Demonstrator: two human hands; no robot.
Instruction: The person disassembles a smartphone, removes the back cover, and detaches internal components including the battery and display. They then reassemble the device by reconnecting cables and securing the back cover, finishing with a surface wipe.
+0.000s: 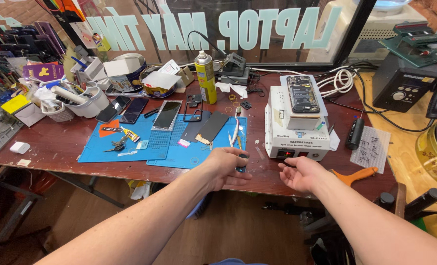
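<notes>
Blue silicone work mat on a red-brown bench, taken here as the landmark.

Left hand: at the mat's near right corner, fingers curled around a small dark tool with a teal tip. Only the tool's ends show past the fingers; its long axis appears to run roughly away from the person, toward the mat. Grip closed on it.

Right hand: right of the mat, past the bench edge, palm turned inward, fingers loosely spread, holding nothing. It sits just below the front panel of a white heating station and is the nearer hand to it.

White heating station: right of the mat, with an opened phone lying face down on top, long axis running away from the person.

On the mat: a dark phone screen near its right edge, a framed screen at centre, a small glue tube at left.

Behind the mat: a yellow spray can, upright.

Right of the station: an orange-handled scraper, just beside the right wrist.
</notes>
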